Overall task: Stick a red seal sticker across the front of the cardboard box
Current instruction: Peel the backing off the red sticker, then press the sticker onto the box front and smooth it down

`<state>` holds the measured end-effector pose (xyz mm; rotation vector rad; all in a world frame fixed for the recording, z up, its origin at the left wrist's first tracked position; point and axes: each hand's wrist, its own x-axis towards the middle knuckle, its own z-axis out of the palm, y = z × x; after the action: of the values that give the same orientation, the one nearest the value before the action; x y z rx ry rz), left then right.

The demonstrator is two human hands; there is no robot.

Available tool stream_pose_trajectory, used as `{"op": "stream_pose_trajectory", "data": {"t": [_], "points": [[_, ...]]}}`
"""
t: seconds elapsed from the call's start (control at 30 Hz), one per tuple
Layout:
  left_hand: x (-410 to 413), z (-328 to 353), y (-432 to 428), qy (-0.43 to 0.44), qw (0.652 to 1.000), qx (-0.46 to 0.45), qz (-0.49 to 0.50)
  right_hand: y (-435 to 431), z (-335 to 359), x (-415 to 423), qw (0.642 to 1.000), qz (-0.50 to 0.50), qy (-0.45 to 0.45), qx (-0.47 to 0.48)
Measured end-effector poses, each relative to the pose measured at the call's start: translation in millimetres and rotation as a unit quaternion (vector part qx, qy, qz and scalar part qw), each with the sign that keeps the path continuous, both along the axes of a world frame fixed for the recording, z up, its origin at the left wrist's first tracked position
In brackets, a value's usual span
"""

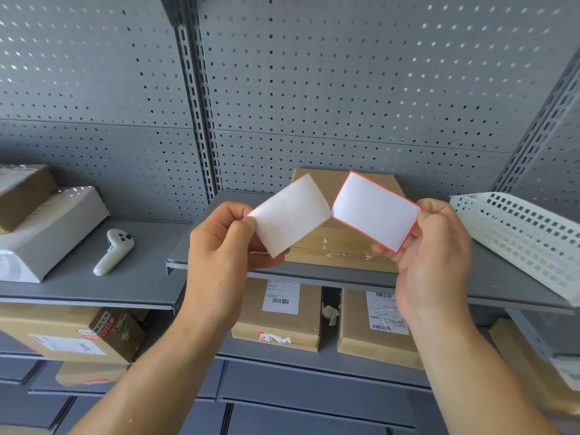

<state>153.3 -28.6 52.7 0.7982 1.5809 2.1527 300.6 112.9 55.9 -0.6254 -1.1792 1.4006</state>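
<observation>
in front of the flat brown cardboard box (346, 243) on the shelf, we are pinching the white backing paper (290, 216) in our left hand (219, 246) and the red-edged rectangular seal sticker (375, 211) in our right hand (434, 246), peeling them apart to bare the adhesive.

Both bare arms reach up and forward, left hand (219, 243) and right hand (433, 246) each in a thumb-and-finger pinch grip, palms angled inward.

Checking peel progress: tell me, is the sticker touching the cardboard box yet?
Apart. The head view shows the sticker held up in the right hand, above the cardboard box.
</observation>
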Motion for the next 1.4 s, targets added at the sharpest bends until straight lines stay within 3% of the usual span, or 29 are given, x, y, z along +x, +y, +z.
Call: {"op": "stream_pose_trajectory", "data": {"t": [0.23,0.5,0.83,1.07,1.27,1.4], "points": [[1,0,0,-0.002,1.000,0.013,0.016,17,2,13,0.999,-0.042,-0.004,-0.001],[11,-7,16,0.002,1.000,-0.015,0.013,47,-5,38,0.989,-0.121,-0.080,0.037],[37,-15,39,0.016,0.998,-0.053,-0.016,111,-39,86,0.971,-0.181,-0.157,0.007],[51,-16,50,0.016,0.998,-0.059,-0.014,137,-69,93,0.954,-0.172,-0.246,-0.005],[58,-21,54,0.016,0.997,-0.071,-0.010,146,-75,95,0.944,-0.164,-0.286,0.028],[61,-23,58,0.020,0.997,-0.073,-0.013,160,-47,113,0.912,-0.214,-0.333,0.110]]}}
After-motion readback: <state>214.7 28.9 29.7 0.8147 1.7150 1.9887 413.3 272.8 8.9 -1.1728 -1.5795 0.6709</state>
